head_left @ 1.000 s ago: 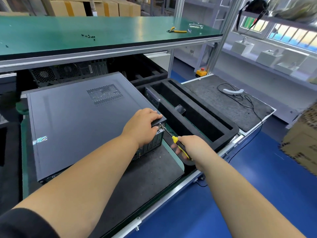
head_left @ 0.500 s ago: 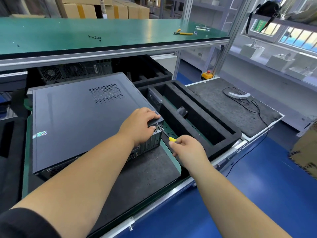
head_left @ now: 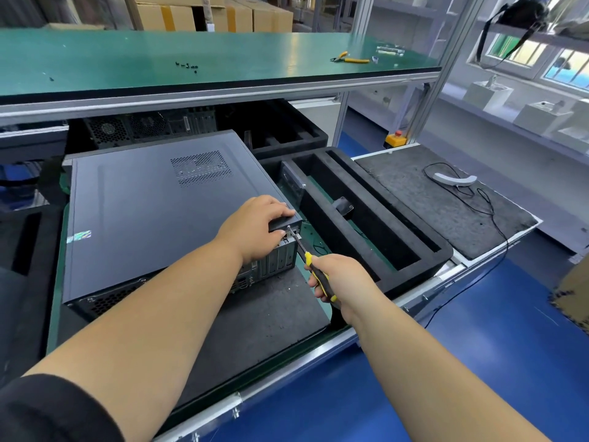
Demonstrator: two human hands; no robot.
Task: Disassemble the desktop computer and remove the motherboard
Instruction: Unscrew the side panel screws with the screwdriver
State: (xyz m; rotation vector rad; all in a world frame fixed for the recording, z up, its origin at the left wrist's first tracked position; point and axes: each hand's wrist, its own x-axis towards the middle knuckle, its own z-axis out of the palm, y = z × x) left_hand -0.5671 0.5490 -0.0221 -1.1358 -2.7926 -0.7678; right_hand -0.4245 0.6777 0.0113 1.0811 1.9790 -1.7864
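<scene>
A dark grey desktop computer case [head_left: 153, 212] lies on its side on a black mat, its closed side panel facing up and its rear ports facing me. My left hand [head_left: 258, 228] grips the case's near right corner, fingers curled over the top edge. My right hand [head_left: 338, 279] holds a yellow-and-black screwdriver [head_left: 310, 266]. Its metal tip touches a screw at the rear edge of the case, just below my left fingers. The motherboard is hidden inside the case.
A black foam tray [head_left: 382, 247] with long slots sits right of the case, a small black part in one slot. Farther right, a grey mat [head_left: 446, 205] carries a white handle and a cable. The green upper shelf [head_left: 223, 62] holds yellow pliers [head_left: 350, 59] and loose screws.
My right hand has stayed on the screwdriver and shifted slightly, keeping the tip at the case's rear corner. My left hand still holds the same corner. The camera has moved a little.
</scene>
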